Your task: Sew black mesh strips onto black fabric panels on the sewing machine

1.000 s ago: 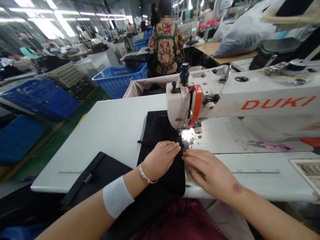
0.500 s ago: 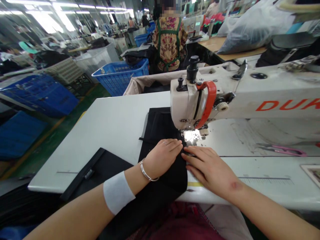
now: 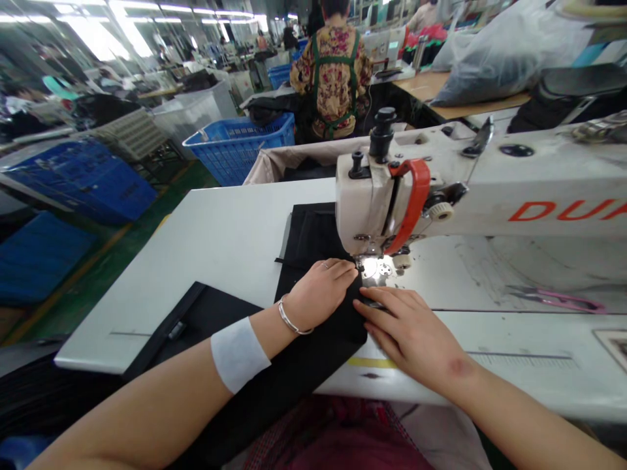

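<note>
A black fabric piece (image 3: 307, 243) lies on the white sewing table (image 3: 230, 241) and runs under the head of a white sewing machine (image 3: 441, 196) with red lettering. My left hand (image 3: 318, 294) rests flat on the fabric just left of the needle, fingers stretched out; it wears a ring and a silver bracelet. My right hand (image 3: 409, 333) lies flat at the fabric's right edge, fingertips close to the lit needle plate (image 3: 377, 267). A white band wraps my left forearm.
Another black piece with a strip (image 3: 196, 313) lies at the table's front left. Pink scissors (image 3: 558, 299) lie right of the needle. Blue baskets (image 3: 240, 147) stand behind the table. A person in a floral top (image 3: 336, 72) sits ahead, back turned.
Both hands have slid forward with the fabric toward the needle. The camera has shifted a little, so the machine sits further right in view.
</note>
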The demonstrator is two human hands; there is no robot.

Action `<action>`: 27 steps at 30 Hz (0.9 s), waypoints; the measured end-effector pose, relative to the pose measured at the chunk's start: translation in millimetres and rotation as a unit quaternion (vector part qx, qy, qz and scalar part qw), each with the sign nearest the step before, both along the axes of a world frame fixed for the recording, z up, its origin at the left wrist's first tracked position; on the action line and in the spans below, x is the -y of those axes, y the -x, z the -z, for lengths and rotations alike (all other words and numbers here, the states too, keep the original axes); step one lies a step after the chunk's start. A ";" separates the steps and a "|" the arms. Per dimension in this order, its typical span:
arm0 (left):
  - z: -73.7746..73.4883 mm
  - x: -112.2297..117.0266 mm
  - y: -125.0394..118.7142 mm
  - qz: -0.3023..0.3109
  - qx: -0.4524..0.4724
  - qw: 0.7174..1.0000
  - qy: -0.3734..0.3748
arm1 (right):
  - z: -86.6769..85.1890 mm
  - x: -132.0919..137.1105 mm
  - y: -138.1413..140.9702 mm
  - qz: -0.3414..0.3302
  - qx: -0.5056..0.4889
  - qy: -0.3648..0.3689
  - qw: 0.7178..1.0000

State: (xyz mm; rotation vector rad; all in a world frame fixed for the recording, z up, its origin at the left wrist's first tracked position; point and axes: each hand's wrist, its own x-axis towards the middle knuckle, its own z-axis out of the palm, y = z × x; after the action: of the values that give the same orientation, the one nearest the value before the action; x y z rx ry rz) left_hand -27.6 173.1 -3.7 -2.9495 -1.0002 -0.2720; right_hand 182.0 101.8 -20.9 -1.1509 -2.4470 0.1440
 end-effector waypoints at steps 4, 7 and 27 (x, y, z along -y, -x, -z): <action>0.4 -4.2 -1.8 -0.003 0.000 1.000 -0.004 | -1.0 -0.1 0.9 0.003 -0.006 0.009 1.000; 2.2 -6.1 -2.2 -0.011 0.007 1.000 -0.013 | -2.0 0.1 1.9 0.005 -0.011 0.014 1.000; 9.4 -11.6 -3.0 -0.016 0.075 0.997 -0.004 | 2.2 -2.7 2.2 0.007 -0.038 0.003 0.999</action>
State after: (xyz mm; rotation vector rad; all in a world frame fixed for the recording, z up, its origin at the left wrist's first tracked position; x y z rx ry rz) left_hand -24.6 184.7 -13.1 -2.9398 -1.0585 -0.5005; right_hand 179.8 104.5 -23.1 -1.1438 -2.3743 0.1884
